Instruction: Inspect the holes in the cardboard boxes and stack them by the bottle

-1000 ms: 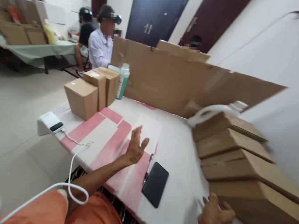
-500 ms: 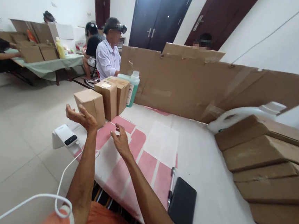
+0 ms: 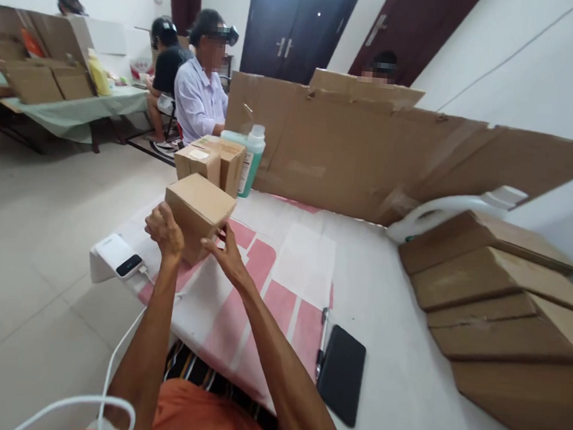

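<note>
A small brown cardboard box (image 3: 200, 197) is held between my two hands near the left end of the table. My left hand (image 3: 165, 232) presses its curled fingers against the box's left side. With the thumb at the front and fingers at the side, my right hand (image 3: 229, 255) grips the lower right corner. Whether the box's bottom touches the table cannot be seen clearly. Just behind it stand two more cardboard boxes (image 3: 198, 160), next to a bottle of green liquid (image 3: 252, 165).
A white power bank (image 3: 115, 253) with a cable lies at the left table edge. A black phone (image 3: 341, 374) and a pen (image 3: 323, 342) lie right of my right forearm. Several cardboard boxes (image 3: 463, 317) and a white jug (image 3: 431, 218) line the right; a cardboard wall (image 3: 332, 152) stands behind.
Both hands have closed in on the nearest box and taken hold of it. The box has shifted right and turned, away from its place in the row. The view has moved slightly.
</note>
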Tool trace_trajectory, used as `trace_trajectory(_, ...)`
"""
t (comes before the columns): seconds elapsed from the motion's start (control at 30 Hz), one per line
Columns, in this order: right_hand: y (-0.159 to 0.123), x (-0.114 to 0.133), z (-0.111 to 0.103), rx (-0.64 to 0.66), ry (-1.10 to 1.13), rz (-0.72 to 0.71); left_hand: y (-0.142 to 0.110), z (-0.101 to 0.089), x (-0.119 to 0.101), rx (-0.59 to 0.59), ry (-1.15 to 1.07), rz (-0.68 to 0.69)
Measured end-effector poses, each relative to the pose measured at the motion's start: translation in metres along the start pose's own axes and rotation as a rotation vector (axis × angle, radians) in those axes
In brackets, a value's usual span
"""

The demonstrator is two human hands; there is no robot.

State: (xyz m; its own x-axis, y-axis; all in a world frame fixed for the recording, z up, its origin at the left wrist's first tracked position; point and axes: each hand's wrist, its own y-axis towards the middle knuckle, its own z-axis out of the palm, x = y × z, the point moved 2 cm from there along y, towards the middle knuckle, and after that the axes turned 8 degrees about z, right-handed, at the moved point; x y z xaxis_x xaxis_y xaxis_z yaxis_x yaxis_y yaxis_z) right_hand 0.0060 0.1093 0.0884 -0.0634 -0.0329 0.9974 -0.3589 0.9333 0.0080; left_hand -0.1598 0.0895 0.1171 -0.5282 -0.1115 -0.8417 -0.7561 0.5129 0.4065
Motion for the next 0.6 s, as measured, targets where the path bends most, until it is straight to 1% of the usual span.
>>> trace_trajectory(0.07, -0.031, 0.001, -0.039, -0.046, 0.06, 0.045, -0.037, 0.001, -0.025, 0.076, -0.03, 0.11)
trace_trajectory(0.13, -0.065, 0.001, -0.084, -0.196, 0.045, 0.064, -0.075, 0.002, -0.051, 0.17, -0.095, 0.262)
trace_trajectory(0.2, -0.099, -0.001, -0.125, -0.345, -0.017, 0.1, -0.11, 0.003, -0.071, 0.312, -0.19, 0.392)
trace_trajectory(0.27, -0.128, -0.006, -0.153, -0.402, -0.057, 0.167, -0.136, 0.004, -0.079, 0.479, -0.283, 0.45)
trace_trajectory(0.3, -0.139, -0.008, -0.162, -0.405, -0.056, 0.201, -0.145, 0.005, -0.078, 0.56, -0.317, 0.444)
trace_trajectory(0.33, -0.149, -0.012, -0.167, -0.401, -0.042, 0.223, -0.151, 0.006, -0.074, 0.63, -0.339, 0.419)
trace_trajectory(0.4, -0.161, -0.019, -0.169, -0.396, 0.001, 0.232, -0.157, 0.008, -0.061, 0.733, -0.349, 0.351)
trace_trajectory(0.5, -0.173, -0.033, -0.16, -0.4, 0.048, 0.209, -0.159, 0.009, -0.039, 0.849, -0.368, 0.267)
trace_trajectory(0.6, -0.185, -0.049, -0.149, -0.428, 0.018, 0.179, -0.162, 0.005, -0.023, 0.934, -0.385, 0.206)
